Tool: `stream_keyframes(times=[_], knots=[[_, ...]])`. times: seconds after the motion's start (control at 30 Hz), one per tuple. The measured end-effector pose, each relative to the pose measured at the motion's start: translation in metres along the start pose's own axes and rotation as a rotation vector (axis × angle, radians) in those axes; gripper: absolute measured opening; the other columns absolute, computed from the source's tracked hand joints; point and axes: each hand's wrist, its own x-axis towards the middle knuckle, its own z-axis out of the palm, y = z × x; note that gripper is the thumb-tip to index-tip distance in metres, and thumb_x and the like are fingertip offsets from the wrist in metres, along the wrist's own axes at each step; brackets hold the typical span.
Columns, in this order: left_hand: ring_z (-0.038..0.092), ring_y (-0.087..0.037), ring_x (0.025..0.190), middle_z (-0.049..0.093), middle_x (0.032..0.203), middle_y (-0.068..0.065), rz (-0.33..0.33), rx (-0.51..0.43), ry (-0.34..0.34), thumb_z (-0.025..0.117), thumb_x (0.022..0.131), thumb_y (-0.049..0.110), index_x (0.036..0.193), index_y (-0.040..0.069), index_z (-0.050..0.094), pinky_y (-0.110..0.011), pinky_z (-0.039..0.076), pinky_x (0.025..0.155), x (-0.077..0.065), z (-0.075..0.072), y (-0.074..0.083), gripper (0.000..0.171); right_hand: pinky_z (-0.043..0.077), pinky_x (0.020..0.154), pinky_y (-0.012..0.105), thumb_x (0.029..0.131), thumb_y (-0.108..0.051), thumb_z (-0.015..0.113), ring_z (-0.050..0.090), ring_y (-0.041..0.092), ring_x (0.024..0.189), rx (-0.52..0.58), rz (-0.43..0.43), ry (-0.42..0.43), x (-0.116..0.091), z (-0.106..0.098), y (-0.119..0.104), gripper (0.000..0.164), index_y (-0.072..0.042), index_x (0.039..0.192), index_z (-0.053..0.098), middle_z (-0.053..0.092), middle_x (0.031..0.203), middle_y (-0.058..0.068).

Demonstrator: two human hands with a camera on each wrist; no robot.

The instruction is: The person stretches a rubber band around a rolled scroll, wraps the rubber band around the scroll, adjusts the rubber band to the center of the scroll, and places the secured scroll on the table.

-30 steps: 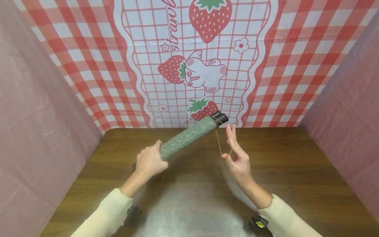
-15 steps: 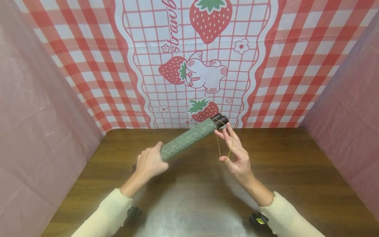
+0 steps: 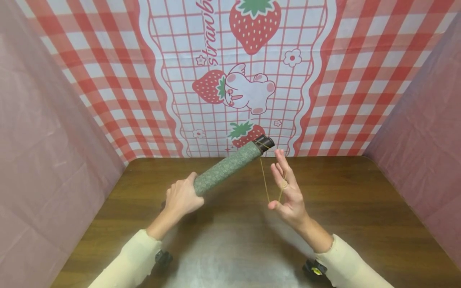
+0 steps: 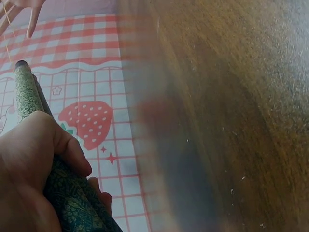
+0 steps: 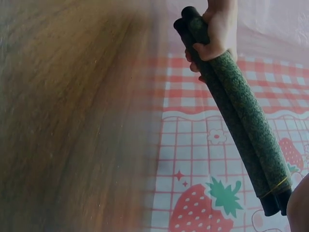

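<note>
Thin yellow band (image 3: 265,180) drawn longer from the green roll (image 3: 228,167)

Half a second ago the fingers of the right hand (image 3: 292,196) were bent in close to the upper end of the roll; now they stand straighter, and the thumb (image 3: 275,205) has dropped lower in the frame, taking the band's lower corner down with it. The left hand (image 3: 183,195) has hardly moved, left of centre.

The only writing I can read runs sideways up the checked cloth (image 3: 360,100), at top centre: "strawb", cut off by the frame's edge.

The left hand wraps firmly round the roll near its lower end. The right hand, right of centre, is spread wide, thumb well apart from fingers, with the band looped over both and stretched taut up to the roll's dark tips (image 3: 265,143). The roll slants from lower left to upper right in the middle of the frame, above the brown table (image 3: 342,200). From the right wrist, it shows as two tubes side by side, the band crossing them near the tips.
</note>
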Motion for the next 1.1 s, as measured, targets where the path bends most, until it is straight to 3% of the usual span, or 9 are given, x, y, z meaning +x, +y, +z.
stream_keyframes(times=[0.2, 0.4, 0.6, 0.77, 0.97, 1.1], knots=[[0.071, -0.034, 0.081, 0.081, 0.105, -0.017, 0.003, -0.009, 0.034, 0.078, 0.071, 0.024, 0.143, 0.015, 0.063, -0.042, 0.051, 0.062, 0.001, -0.001, -0.001, 0.074, 0.031, 0.142, 0.042, 0.104, -0.067, 0.064, 0.029, 0.034, 0.176, 0.014, 0.057, 0.065, 0.003, 0.002, -0.005, 0.087, -0.008, 0.167, 0.052, 0.038, 0.183, 0.018], [0.07, -0.033, 0.081, 0.081, 0.103, -0.016, 0.007, -0.014, 0.038, 0.079, 0.071, 0.025, 0.142, 0.016, 0.063, -0.041, 0.05, 0.062, 0.001, 0.0, -0.001, 0.073, 0.043, 0.131, 0.032, 0.105, -0.069, 0.062, 0.032, 0.027, 0.174, 0.052, 0.105, 0.046, 0.004, 0.0, -0.005, 0.091, -0.007, 0.169, 0.049, 0.043, 0.181, 0.01], [0.071, -0.034, 0.081, 0.081, 0.103, -0.016, 0.005, -0.027, 0.047, 0.079, 0.071, 0.024, 0.142, 0.015, 0.063, -0.043, 0.052, 0.063, 0.0, -0.001, -0.002, 0.073, 0.046, 0.128, 0.031, 0.105, -0.07, 0.061, 0.034, 0.025, 0.171, 0.082, 0.151, 0.054, 0.004, -0.001, -0.006, 0.093, -0.009, 0.172, 0.044, 0.039, 0.183, 0.009], [0.072, -0.035, 0.082, 0.082, 0.103, -0.015, -0.002, -0.04, 0.069, 0.077, 0.07, 0.022, 0.141, 0.016, 0.063, -0.045, 0.054, 0.064, 0.0, 0.0, -0.002, 0.073, 0.047, 0.126, 0.032, 0.104, -0.069, 0.062, 0.028, 0.024, 0.173, 0.148, 0.234, 0.083, 0.003, 0.0, -0.008, 0.093, -0.013, 0.175, 0.039, 0.03, 0.186, 0.005], [0.073, -0.038, 0.083, 0.082, 0.104, -0.015, -0.001, -0.047, 0.109, 0.078, 0.069, 0.022, 0.142, 0.016, 0.063, -0.048, 0.055, 0.066, 0.0, 0.0, -0.002, 0.075, 0.05, 0.124, 0.032, 0.103, -0.069, 0.065, 0.023, 0.022, 0.177, 0.207, 0.302, 0.12, 0.004, 0.001, -0.012, 0.099, -0.009, 0.176, 0.036, 0.029, 0.187, 0.003], [0.074, -0.039, 0.085, 0.081, 0.103, -0.015, 0.001, -0.059, 0.142, 0.078, 0.069, 0.022, 0.14, 0.016, 0.064, -0.05, 0.057, 0.069, 0.0, 0.0, -0.003, 0.074, 0.05, 0.123, 0.032, 0.103, -0.067, 0.067, 0.022, 0.019, 0.177, 0.258, 0.341, 0.137, 0.006, 0.001, -0.014, 0.097, -0.015, 0.178, 0.034, 0.028, 0.188, 0.0]])
